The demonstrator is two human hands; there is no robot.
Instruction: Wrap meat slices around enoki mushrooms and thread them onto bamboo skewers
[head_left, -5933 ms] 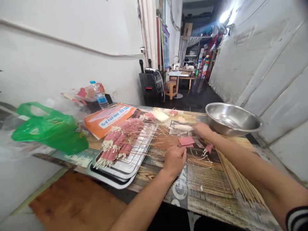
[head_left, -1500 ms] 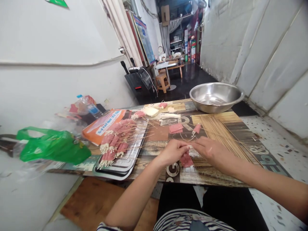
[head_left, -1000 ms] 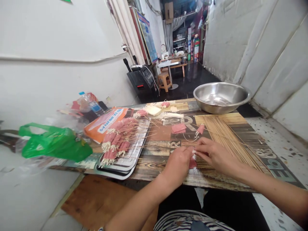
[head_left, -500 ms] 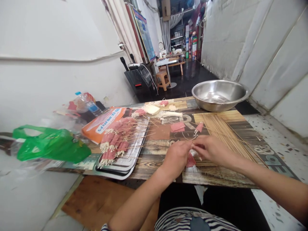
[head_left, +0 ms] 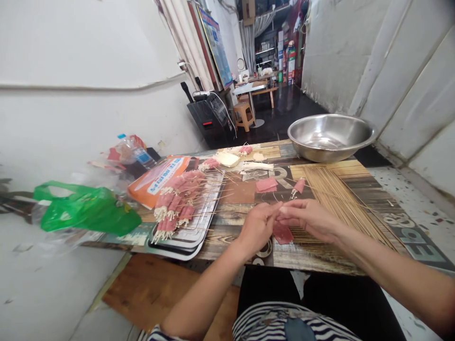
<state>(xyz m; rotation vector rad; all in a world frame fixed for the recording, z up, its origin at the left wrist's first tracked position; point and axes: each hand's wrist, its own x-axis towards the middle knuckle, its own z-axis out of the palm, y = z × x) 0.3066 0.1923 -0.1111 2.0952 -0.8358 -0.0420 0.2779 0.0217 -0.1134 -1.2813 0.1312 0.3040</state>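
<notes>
My left hand [head_left: 259, 226] and my right hand [head_left: 308, 219] meet fingertip to fingertip over the near edge of the wooden table [head_left: 320, 258], both pinched on a pink meat slice [head_left: 282, 233] that hangs below them. Whether anything lies inside the slice is hidden. Further back lie a small stack of meat slices [head_left: 267, 184] and one rolled meat piece with white mushroom ends [head_left: 297, 187]. A spread of bamboo skewers [head_left: 337, 201] lies to the right of my hands.
Stacked metal trays [head_left: 185, 239] at left hold several finished meat-and-mushroom skewers [head_left: 176, 203]. An orange package [head_left: 158, 177], a green plastic bag [head_left: 87, 213] and a water bottle [head_left: 137, 151] lie further left. A steel bowl [head_left: 329, 137] stands at the back right.
Since six seconds ago my right hand came back from the far side and joined my left at the near edge. Over the last second both hands keep working the slice, barely shifting.
</notes>
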